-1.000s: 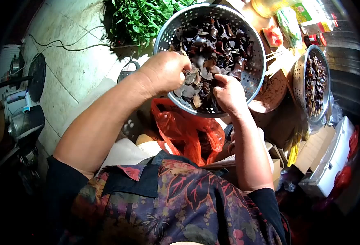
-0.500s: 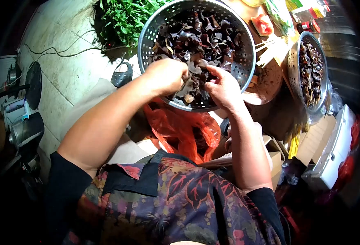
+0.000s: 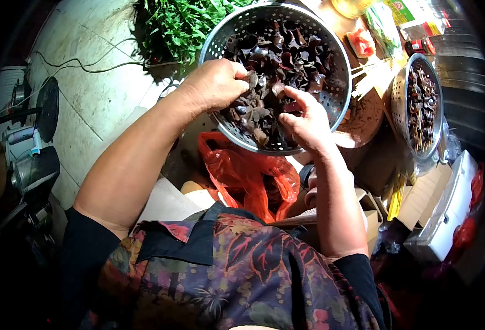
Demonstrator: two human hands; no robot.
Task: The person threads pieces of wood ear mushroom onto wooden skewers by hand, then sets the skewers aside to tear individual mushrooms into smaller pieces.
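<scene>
A large perforated metal colander (image 3: 340, 55) holds many dark, curled pieces that look like wood ear fungus (image 3: 286, 52). Over its left part is my left hand (image 3: 218, 85), fingers curled and thumb pressed near the index finger at the edge of the pieces; what it pinches is too small to make out. My right hand (image 3: 306, 118) reaches over the near right part, its thumb and index finger around a dark piece (image 3: 277, 89). Below the colander sits an open red plastic bag (image 3: 237, 170).
A second colander (image 3: 399, 93) with skewered dark pieces stands at the right, near loose wooden sticks (image 3: 371, 77), jars and a white foam box (image 3: 446, 214). Leafy greens (image 3: 179, 27) lie at the top left. A cable (image 3: 88, 70) crosses the tiled floor.
My left hand has moved left and slightly up, away from the middle of the colander. My right hand has shifted a little down and right. The whole view has shifted slightly.
</scene>
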